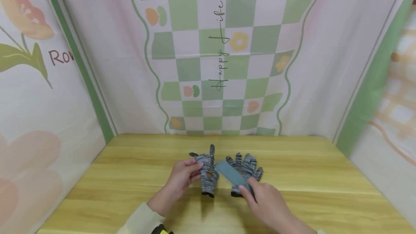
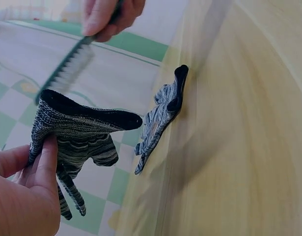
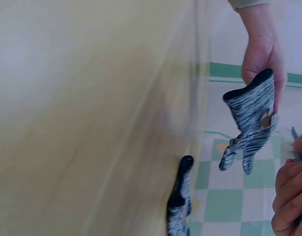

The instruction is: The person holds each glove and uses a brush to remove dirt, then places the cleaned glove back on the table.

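Observation:
My left hand [image 1: 182,178] pinches a grey-and-black knit glove [image 1: 208,176] [image 2: 74,123] by its side, holding it up off the table. A brown stain [image 1: 209,173] [image 3: 266,120] marks this glove. In my right hand [image 1: 269,201] is a brush [image 1: 232,173] with a blue-green back; its white bristles [image 2: 74,66] show in the left wrist view. The brush's far end is close beside the held glove; whether they touch cannot be told. A second matching glove [image 1: 249,165] [image 2: 158,120] lies on the table, partly hidden behind the brush, with its fingers pointing away from me.
The wooden table [image 1: 130,180] ends at a hanging cloth [image 1: 185,13] with green and white checks at the back. More printed cloth [image 1: 29,118] hangs along the left side, and a curtain [image 1: 390,118] stands on the right.

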Tool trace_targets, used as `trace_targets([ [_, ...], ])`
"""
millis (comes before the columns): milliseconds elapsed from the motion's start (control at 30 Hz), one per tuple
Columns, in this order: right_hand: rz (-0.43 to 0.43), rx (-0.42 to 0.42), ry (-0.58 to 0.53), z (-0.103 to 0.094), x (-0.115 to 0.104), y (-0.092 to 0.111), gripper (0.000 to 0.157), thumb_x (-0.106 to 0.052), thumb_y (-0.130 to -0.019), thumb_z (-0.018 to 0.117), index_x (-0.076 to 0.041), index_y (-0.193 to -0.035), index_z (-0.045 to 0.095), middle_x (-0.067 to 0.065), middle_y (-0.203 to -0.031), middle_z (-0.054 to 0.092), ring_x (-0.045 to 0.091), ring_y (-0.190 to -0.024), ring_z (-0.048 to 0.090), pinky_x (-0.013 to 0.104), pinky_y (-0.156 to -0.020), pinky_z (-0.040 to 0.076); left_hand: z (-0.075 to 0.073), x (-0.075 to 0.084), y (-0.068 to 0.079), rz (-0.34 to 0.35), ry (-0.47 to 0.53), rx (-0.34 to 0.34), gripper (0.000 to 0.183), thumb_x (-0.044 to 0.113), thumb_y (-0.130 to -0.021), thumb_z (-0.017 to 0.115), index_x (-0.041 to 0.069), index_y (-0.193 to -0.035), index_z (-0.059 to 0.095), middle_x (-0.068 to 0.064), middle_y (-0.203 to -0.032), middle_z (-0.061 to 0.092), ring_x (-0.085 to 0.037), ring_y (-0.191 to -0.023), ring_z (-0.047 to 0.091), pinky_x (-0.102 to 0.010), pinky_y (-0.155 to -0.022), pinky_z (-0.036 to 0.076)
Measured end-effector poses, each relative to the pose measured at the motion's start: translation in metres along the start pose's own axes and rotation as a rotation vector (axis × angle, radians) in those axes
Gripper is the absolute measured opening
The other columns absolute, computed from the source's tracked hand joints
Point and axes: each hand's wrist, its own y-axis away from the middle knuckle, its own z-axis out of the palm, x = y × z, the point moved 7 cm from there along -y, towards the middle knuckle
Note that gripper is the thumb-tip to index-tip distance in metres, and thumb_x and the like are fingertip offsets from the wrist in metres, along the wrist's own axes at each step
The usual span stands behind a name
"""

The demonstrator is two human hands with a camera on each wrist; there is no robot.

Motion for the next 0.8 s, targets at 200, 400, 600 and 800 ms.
trace_targets([
  [200, -0.055, 0.029, -0.022, -0.005, -0.012, -0.005, 0.023, -0.031, -0.1, 0.055, -0.017, -0.083, 0.051, -0.012, -0.054, 0.036, 0.002, -0.043, 0.028, 0.019, -0.041, 0.029, 0.005, -0.001, 0.0, -0.001, 0.0, -0.016, 0.034, 0.0, -0.091, 0.063, -0.015, -0.12, 0.053, -0.005, -0.086, 0.068, -0.013, -0.075, 0.067, -0.025, -0.073, 0.058],
  [400, -0.063, -0.017, -0.042, 0.002, -0.018, -0.007, 0.026, -0.037, -0.101, 0.052, -0.017, -0.084, 0.053, -0.011, -0.055, 0.038, 0.003, -0.044, 0.029, 0.02, -0.041, 0.031, 0.009, 0.0, 0.002, -0.007, 0.008, -0.035, 0.009, 0.0, -0.09, 0.064, -0.004, -0.098, 0.065, -0.006, -0.084, 0.069, -0.014, -0.073, 0.067, -0.025, -0.07, 0.058],
  [600, -0.061, -0.03, -0.038, 0.01, -0.016, -0.007, 0.025, -0.037, -0.101, 0.051, -0.018, -0.085, 0.055, -0.011, -0.055, 0.039, 0.002, -0.043, 0.03, 0.02, -0.04, 0.031, 0.01, 0.001, 0.004, -0.011, 0.008, -0.03, 0.008, 0.0, -0.09, 0.064, -0.003, -0.098, 0.064, -0.006, -0.083, 0.07, -0.014, -0.072, 0.068, -0.024, -0.069, 0.058],
  [800, -0.06, -0.01, -0.005, 0.013, -0.016, -0.005, 0.024, -0.037, -0.1, 0.054, -0.019, -0.084, 0.053, -0.011, -0.056, 0.038, 0.003, -0.044, 0.03, 0.02, -0.04, 0.03, 0.008, 0.001, 0.003, -0.012, 0.007, -0.014, 0.005, -0.001, -0.09, 0.064, -0.001, -0.095, 0.064, -0.006, -0.081, 0.07, -0.013, -0.072, 0.068, -0.025, -0.069, 0.058],
])
